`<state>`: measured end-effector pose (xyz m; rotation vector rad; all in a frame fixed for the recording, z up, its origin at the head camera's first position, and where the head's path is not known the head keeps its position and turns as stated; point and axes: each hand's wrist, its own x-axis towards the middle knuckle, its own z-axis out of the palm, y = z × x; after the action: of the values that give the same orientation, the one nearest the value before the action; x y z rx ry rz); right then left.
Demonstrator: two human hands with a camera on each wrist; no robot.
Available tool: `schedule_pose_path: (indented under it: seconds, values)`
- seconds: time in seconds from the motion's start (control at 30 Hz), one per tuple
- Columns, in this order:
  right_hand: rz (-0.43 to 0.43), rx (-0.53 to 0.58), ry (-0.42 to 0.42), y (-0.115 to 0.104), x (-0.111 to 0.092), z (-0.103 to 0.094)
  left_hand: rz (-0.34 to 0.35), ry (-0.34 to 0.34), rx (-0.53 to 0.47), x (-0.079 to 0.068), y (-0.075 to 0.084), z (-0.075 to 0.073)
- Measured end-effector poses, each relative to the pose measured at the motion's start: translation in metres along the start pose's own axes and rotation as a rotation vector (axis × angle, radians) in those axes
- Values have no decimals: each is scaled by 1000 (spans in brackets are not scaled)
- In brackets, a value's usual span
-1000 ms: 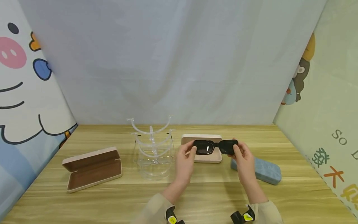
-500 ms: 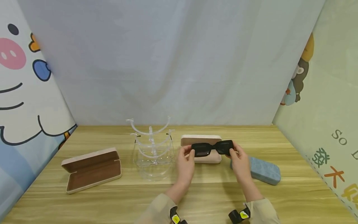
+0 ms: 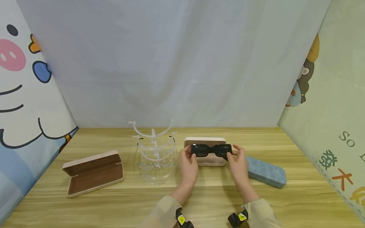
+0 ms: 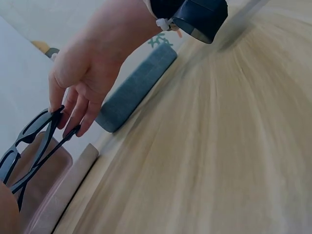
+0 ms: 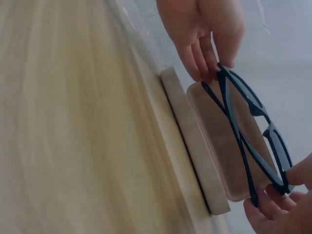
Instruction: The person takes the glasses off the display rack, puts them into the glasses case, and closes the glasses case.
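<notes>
Black sunglasses (image 3: 211, 150) are held up in front of an open pale eyeglass case (image 3: 211, 161) with a brown lining. My left hand (image 3: 188, 167) pinches one end of the frame and my right hand (image 3: 239, 166) pinches the other. In the right wrist view, the temples of the sunglasses (image 5: 234, 117) cross behind the lenses, folded inward. My left hand (image 5: 202, 29) grips the upper corner there, with fingertips near a temple tip. The left wrist view shows my right hand (image 4: 87, 73) with thumb and fingers at the hinge end, above the case's lining.
A clear eyeglass display stand (image 3: 155, 148) with thin-framed glasses (image 3: 168, 163) on it is left of my left hand. Farther left lies another open case (image 3: 95, 174) with brown lining. A closed blue case (image 3: 268, 172) lies to the right of my right hand.
The sunglasses have shifted left and tilted, then levelled again. My right hand has moved left and closer to my left hand, uncovering more of the blue case.
</notes>
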<state>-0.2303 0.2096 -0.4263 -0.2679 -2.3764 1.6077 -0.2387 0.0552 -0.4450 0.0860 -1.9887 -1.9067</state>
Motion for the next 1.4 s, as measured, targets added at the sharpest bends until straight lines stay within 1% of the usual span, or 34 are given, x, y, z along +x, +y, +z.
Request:
schedule_pose_path:
  seconds: [0.07,0.17,0.23,0.3,0.47,0.7,0.83,0.9,0.97,1.03,1.1,1.2,1.3,1.4]
  values:
    - [-10,-27,-6,0,0,2,7,10,24,0,-1,-1]
    - [-29,-90,-8,1,1,5,23,22,110,0,-2,-3]
    - [-34,-128,-7,1,2,8,21,22,161,0,-2,-4]
    - [-44,-162,-2,2,3,12,16,22,188,0,-3,-5]
    - [-69,-229,2,2,4,19,-17,14,205,1,-6,-7]
    - [-103,-360,12,1,9,21,-79,-28,233,2,-8,-7]
    - [-109,-408,13,0,11,23,-104,-42,230,3,-8,-7]
    - [-91,-413,0,0,13,23,-117,-53,232,3,-9,-8]
    - [-63,-396,-19,0,14,23,-126,-64,231,4,-9,-8]
    - [-37,-360,-46,0,16,22,-137,-75,232,6,-9,-8]
    - [-29,-321,-71,0,17,20,-142,-82,233,7,-8,-8]
    - [-84,-299,-96,0,20,17,-153,-90,244,10,-6,-7]
    - [-143,-315,-125,-1,23,16,-163,-110,267,13,-4,-7]
    - [-153,-311,-152,-1,25,16,-145,-134,297,15,-3,-8]
